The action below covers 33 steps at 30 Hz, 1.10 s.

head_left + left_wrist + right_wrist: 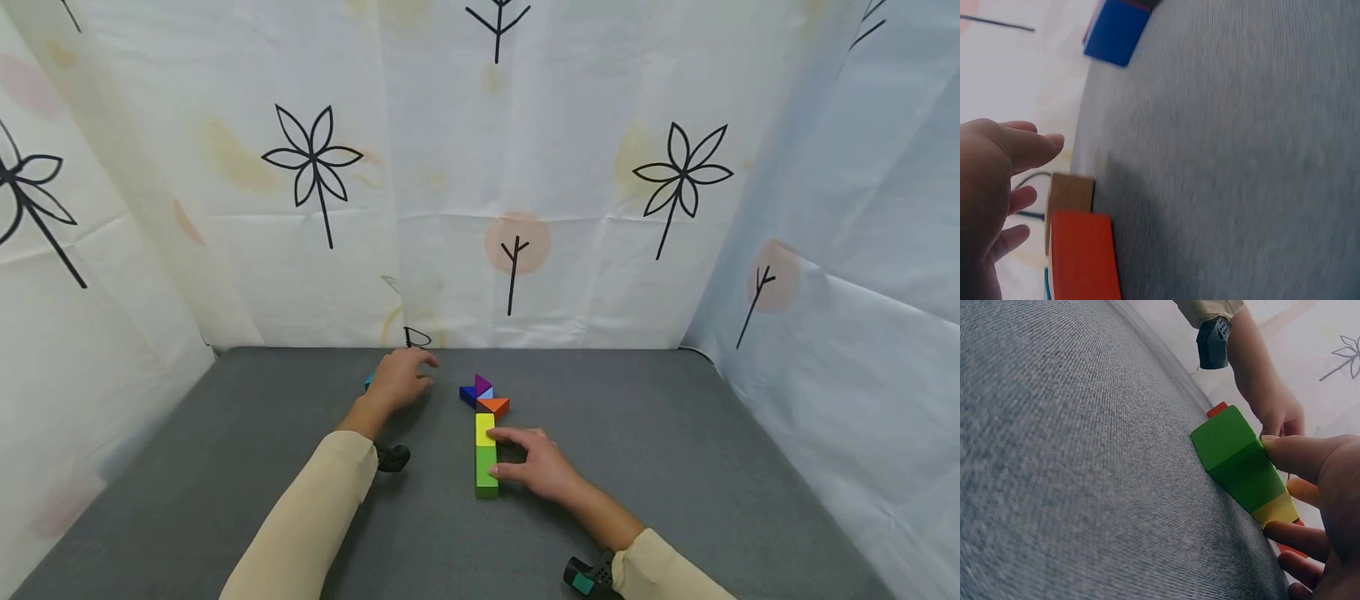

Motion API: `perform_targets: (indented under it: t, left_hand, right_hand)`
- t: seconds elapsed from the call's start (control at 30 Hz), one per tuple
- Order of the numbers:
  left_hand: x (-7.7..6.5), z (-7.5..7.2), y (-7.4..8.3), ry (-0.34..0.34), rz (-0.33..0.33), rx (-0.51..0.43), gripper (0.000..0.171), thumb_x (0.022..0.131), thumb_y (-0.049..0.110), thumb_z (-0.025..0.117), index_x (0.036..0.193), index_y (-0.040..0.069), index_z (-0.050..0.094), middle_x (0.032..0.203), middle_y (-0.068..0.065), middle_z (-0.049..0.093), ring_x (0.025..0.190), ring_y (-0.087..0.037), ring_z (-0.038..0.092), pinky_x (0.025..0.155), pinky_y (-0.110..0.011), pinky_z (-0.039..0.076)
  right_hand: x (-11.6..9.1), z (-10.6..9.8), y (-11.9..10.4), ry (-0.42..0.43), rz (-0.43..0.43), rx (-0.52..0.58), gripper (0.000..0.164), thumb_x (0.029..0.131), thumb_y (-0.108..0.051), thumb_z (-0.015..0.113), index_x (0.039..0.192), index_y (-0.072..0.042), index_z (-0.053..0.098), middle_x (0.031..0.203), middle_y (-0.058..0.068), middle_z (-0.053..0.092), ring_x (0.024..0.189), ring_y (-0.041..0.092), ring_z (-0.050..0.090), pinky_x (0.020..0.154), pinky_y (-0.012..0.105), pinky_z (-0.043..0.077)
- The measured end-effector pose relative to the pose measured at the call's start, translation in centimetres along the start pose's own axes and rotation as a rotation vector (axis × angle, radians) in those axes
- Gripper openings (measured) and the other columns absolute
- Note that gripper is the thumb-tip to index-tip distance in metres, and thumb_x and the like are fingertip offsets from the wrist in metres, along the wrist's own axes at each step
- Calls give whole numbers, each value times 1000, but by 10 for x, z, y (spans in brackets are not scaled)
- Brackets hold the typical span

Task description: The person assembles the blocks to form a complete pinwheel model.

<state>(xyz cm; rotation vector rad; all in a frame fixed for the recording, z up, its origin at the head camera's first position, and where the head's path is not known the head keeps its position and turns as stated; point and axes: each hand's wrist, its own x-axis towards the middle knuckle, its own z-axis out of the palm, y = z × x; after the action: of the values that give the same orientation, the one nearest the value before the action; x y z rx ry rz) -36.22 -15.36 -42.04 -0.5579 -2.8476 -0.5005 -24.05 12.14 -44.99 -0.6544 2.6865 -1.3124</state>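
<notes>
My right hand (pixel 546 468) rests by a line of blocks. Its thumb touches the edge of a green block (pixel 486 467), and the straight index finger lies on the yellow block (pixel 484 422) set end to end with it. Beyond them sit an orange triangular block (pixel 495 406), a dark blue one (pixel 468 392), a light blue one (pixel 487 393) and a purple one (pixel 482 383). Farther left, my left hand (pixel 399 379) hovers with loose fingers, nothing between them. Beside it in the left wrist view stand a red block (pixel 1085 259) and a brown block (pixel 1072 190).
A bit of a teal block (pixel 368 382) shows beside the left hand, which hides the rest. Grey cloth covers the table (pixel 637 450). White printed curtains (pixel 570 167) rise behind the table and at both sides.
</notes>
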Motion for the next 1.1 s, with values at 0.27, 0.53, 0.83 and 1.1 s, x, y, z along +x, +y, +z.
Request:
perform_targets:
  t: [0.27,0.53,0.83,1.1]
  left_hand:
    - [-5,-6,-14,-32,-96,84,44,87,25,75,129,20,63,132,-8,58,120,-35,48,96,-58,31]
    - [-6,-9,-18,-77,-171,80,62,88,27,74,143,14,50,123,-10,63,117,-37,48,98,-59,27]
    - [-4,0,-35,-60,-215,53,50,88,30,73,134,15,60,118,-10,66,104,-33,56,88,-52,33]
    - [-5,2,-37,1,-203,68,38,88,33,73,122,16,67,104,-7,68,91,-29,57,80,-47,35]
  right_hand:
    - [1,-1,2,-12,5,0,52,84,-34,77,131,-20,63,133,0,58,121,29,42,96,56,28]
    - [1,-1,3,-7,-6,-1,51,84,-35,77,131,-20,63,133,1,59,121,30,42,96,57,29]
    - [0,0,1,-5,-5,-9,51,84,-35,77,130,-20,63,132,2,59,120,31,42,94,56,32]
    - [0,1,2,-5,5,8,51,84,-35,77,130,-20,63,132,2,59,121,31,42,96,57,29]
